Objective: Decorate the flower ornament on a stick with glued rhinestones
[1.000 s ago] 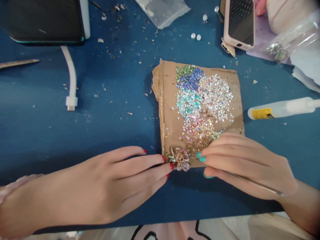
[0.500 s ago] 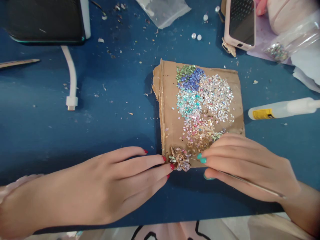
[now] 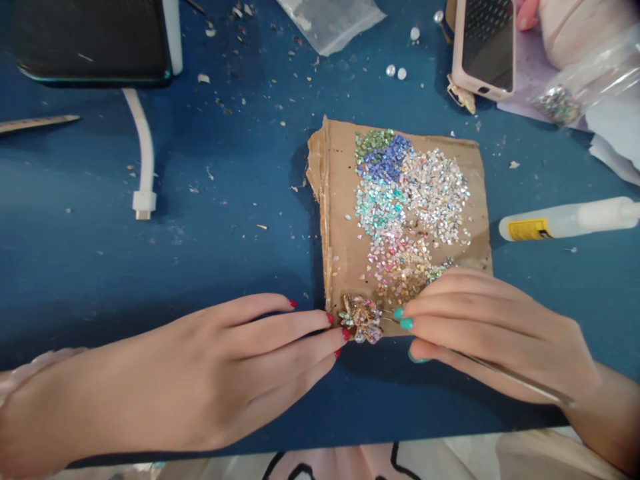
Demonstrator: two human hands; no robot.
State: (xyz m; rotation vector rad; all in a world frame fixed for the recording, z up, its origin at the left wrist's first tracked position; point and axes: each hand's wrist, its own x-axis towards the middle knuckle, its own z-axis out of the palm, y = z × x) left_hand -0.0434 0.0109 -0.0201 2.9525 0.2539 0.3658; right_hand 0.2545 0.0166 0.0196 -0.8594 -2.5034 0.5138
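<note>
My left hand [image 3: 215,373] comes in from the left, its red-nailed fingertips gripping the left edge of a small gold ornament [image 3: 361,315] set with pale pink and lilac pieces. The ornament lies at the lower left edge of a cardboard piece [image 3: 343,200]. A pair of metal tweezers [image 3: 520,379] is pinched in my right hand [image 3: 505,333], and the thin tips point left at the ornament's right side. Whether a chip sits between the tips is too small to tell. Heaps of shell-like chips [image 3: 435,193] in white, blue, turquoise, green and pink cover the cardboard.
Right of the cardboard lies a glue bottle [image 3: 560,220]. A pink-cased phone [image 3: 487,47] and a clear bag of chips [image 3: 557,105] are at the upper right. Loose pearls [image 3: 391,71], a plastic bag [image 3: 333,23], a dark device [image 3: 95,43] and a white cable [image 3: 145,147] lie farther back.
The whole view has shifted very slightly. Both hands, the tweezers and the ornament keep nearly the same positions.
</note>
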